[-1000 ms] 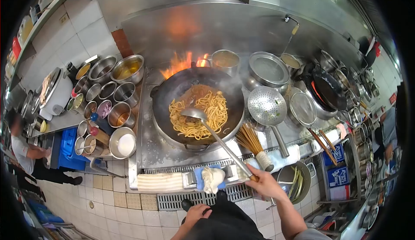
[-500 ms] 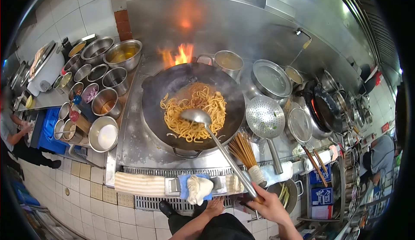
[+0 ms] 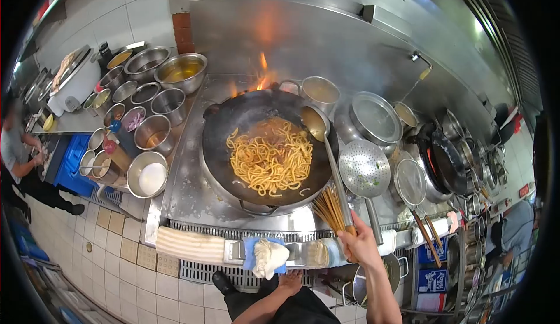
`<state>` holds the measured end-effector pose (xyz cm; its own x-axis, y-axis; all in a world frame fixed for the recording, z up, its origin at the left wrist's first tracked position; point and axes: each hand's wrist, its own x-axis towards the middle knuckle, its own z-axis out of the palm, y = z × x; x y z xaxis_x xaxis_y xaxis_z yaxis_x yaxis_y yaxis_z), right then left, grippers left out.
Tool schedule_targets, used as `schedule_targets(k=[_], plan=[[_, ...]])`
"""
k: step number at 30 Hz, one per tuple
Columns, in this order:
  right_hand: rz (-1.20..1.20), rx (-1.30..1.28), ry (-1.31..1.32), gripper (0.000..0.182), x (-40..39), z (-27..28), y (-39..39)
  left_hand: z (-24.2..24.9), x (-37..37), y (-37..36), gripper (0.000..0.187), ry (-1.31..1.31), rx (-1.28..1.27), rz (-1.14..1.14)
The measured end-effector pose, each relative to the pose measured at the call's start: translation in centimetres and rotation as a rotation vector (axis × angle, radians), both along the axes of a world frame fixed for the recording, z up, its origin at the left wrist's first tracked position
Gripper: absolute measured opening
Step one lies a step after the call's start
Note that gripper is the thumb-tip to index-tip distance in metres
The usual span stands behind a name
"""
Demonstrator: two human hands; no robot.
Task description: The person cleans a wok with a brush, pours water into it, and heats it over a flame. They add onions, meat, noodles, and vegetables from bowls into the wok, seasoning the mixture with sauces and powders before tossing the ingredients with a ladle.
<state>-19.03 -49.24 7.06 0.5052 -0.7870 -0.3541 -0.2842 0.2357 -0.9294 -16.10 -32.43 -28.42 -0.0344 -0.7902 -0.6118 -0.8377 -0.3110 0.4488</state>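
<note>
A person's right hand point(image 3: 359, 243), lower right of centre, is gripping a ladle point(image 3: 336, 172), fingers wrapped around its handle, the bowl showing at the right side of a wok point(image 3: 224, 122) at centre frame. Noodles point(image 3: 271, 159) are lying in the wok as flames point(image 3: 262, 79) are rising behind. The left hand point(image 3: 290, 283) is showing just below a cream cloth point(image 3: 270, 258); its fingers' hold cannot be told.

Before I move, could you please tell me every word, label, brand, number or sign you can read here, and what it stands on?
No text reads with certainty.
Lower blue box: white lettering, too small and blurred.
Upper blue box: pale lettering, also too blurred.
Small red sign at right: too small to read.
</note>
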Motion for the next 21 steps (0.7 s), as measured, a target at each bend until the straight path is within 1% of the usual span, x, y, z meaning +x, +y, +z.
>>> schedule_targets(k=[1, 4, 5, 7, 9, 10, 12, 13, 16, 19, 21], plan=[[-0.033, 0.006, -0.01, 0.07, 1.1, -0.6, -0.4, -0.3, -0.1, -0.2, 0.059, 0.038, 0.044, 0.021], [0.069, 0.089, -0.084, 0.069, 4.7, -1.8, -1.7, 0.7, 0.0, 0.4, 0.058, 0.01, -0.07, 0.049], [0.113, 0.136, -0.079, 0.066, 5.9, -1.6, -2.0, 0.8, 0.0, 0.6, 0.058, 0.011, -0.084, 0.047], [0.156, 0.209, -0.081, 0.067, 8.1, -1.7, -2.2, 0.7, 0.2, 0.6, 0.057, 0.011, -0.119, 0.039], [0.24, 0.261, -0.078, 0.069, 8.8, -2.3, -2.3, -0.4, 0.0, 0.8, 0.066, -0.022, -0.233, 0.042], [0.29, 0.231, -0.047, 0.07, 8.5, -2.1, -2.1, -1.2, -0.2, 0.9, 0.072, -0.038, -0.29, 0.043], [0.388, 0.173, 0.013, 0.07, 7.8, -1.1, -1.2, -0.4, 0.0, 0.6, 0.072, -0.014, -0.238, 0.042], [0.448, 0.091, 0.102, 0.062, 6.9, -0.4, -0.8, 0.1, 0.1, 0.5, 0.073, -0.001, -0.212, 0.039], [0.584, -0.42, 0.154, 0.067, 1.9, -1.7, -0.7, 1.3, -0.1, 0.2, 0.061, -0.037, -0.089, 0.034], [0.637, -0.877, 0.541, 0.066, -3.4, 0.5, -1.7, 1.1, 0.0, -0.1, 0.065, 0.035, -0.014, 0.062], [0.612, -0.995, 0.756, 0.067, -6.0, 2.2, -0.3, 1.2, 0.1, -0.2, 0.066, -0.024, -0.04, 0.014]])
